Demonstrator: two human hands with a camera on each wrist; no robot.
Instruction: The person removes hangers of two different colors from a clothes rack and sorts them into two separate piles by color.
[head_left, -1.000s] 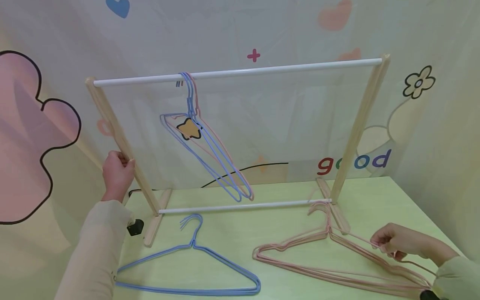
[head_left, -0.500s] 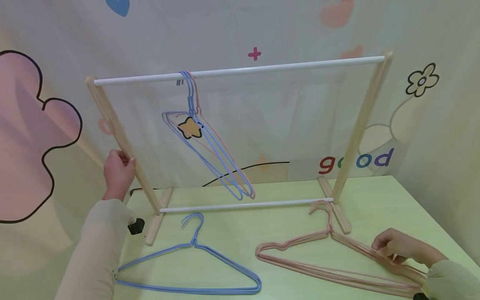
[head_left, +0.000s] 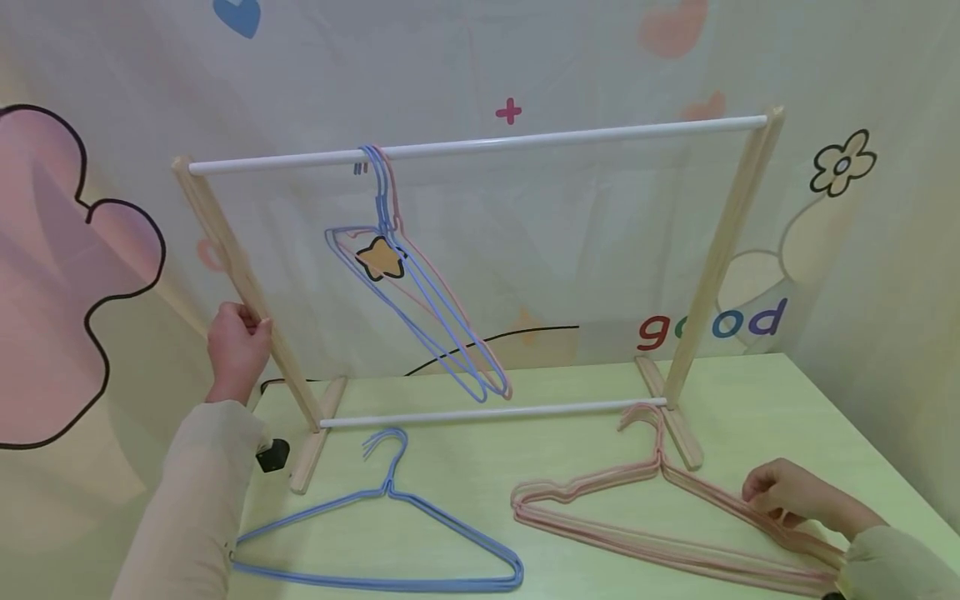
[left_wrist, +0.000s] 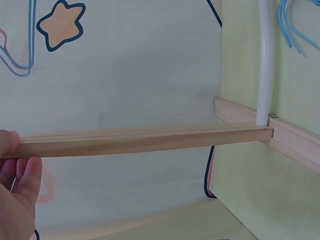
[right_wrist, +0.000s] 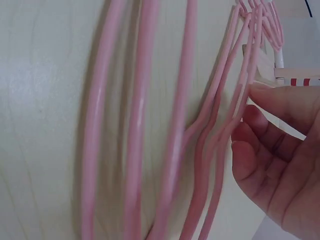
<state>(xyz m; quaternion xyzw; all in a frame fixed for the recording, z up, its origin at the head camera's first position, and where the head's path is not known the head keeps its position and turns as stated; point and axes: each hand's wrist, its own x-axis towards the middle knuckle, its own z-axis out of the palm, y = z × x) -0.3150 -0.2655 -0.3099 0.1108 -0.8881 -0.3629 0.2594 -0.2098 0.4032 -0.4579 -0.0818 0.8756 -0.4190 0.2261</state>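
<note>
At the left of the head view, my left hand (head_left: 236,346) grips the wooden post (head_left: 228,250) of a hanger rack. The left wrist view shows its thumb above the post (left_wrist: 125,142) and fingers beneath. On the right, my right hand (head_left: 798,496) is at a stack of pink clothes hangers (head_left: 615,478) lying on the table. In the right wrist view its thumb and bent fingertips touch the outer pink wires (right_wrist: 245,85), with a gap between thumb and fingers. Blue hangers (head_left: 379,204) and a pink hanger (head_left: 393,192) hang from the rack's white top rod (head_left: 525,142).
A stack of blue hangers (head_left: 375,582) lies on the pale green table (head_left: 450,454) at front left. The rack's lower white rod (head_left: 487,412) crosses behind both stacks. A printed curtain (head_left: 585,242) hangs behind the rack.
My right hand has lowered the pink hanger whose side it had raised, and it now lies with the stack. The left hand stays on the post.
</note>
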